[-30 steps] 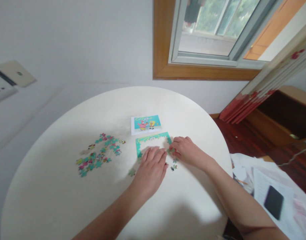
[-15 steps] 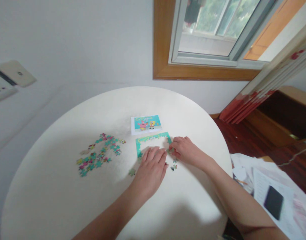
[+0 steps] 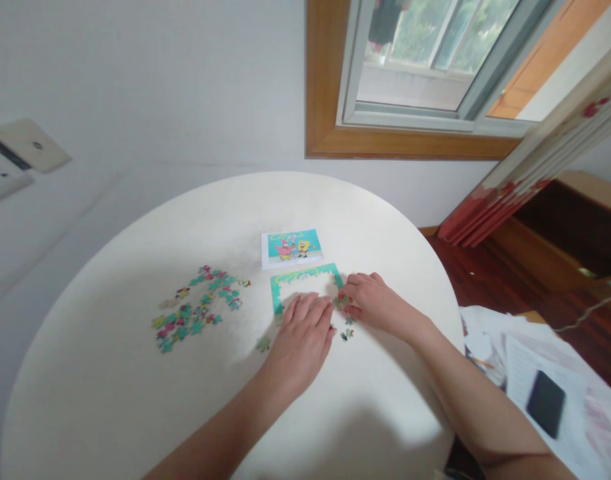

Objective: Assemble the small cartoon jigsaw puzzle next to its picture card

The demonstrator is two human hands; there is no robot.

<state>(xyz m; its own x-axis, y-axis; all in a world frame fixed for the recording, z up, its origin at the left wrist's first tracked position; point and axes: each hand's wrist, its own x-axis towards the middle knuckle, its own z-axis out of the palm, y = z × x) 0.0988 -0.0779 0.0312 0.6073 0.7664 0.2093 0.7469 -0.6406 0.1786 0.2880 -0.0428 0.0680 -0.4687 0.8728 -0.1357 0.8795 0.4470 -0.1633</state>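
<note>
the left hand (image 3: 302, 337) lies palm down over the lower part of the puzzle border (image 3: 276, 293), apparently steadying it; its underside is hidden, so its grip cannot be told. the right hand (image 3: 372, 300) bends its fingers at the border's right side, a greenish piece (image 3: 342, 302) right at the fingertips, pinched or merely pressed, unclear. the picture card (image 3: 292, 249) sits just beyond, probably for easy viewing; loose pieces (image 3: 198, 320) lie apart, leftward.

Teal puzzle border (image 3: 305, 273) is partly assembled, laid flat, its lower part covered by left hand (image 3: 301, 337); right edge is met by right hand (image 3: 369, 301). Loose multicoloured pieces (image 3: 196, 327) are scattered well to the left. Pale green piece (image 3: 263, 343) is set near left wrist. Printed card (image 3: 295, 247) is placed just beyond border.
</note>
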